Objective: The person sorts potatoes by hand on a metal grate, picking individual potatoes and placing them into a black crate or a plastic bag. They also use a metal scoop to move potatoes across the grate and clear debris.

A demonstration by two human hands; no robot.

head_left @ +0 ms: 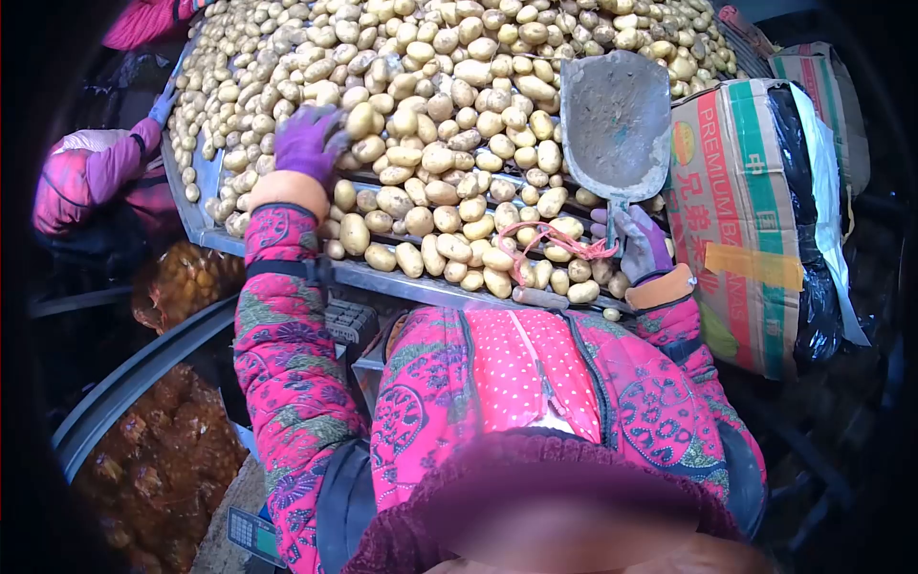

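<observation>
Now scoop (617,124) above right grip (639,244).

A grey metal scoop (617,124), dusty and scuffed, stands nearly upright with its blade resting against the heaped potatoes (440,115). The potatoes are pale yellow, small and oval, piled thickly across the bench (382,277).

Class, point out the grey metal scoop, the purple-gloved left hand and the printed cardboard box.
Grey metal scoop (615,124), head view, blade's middle.
Purple-gloved left hand (308,142), head view, back of glove.
Printed cardboard box (736,220), head view, front face.
</observation>
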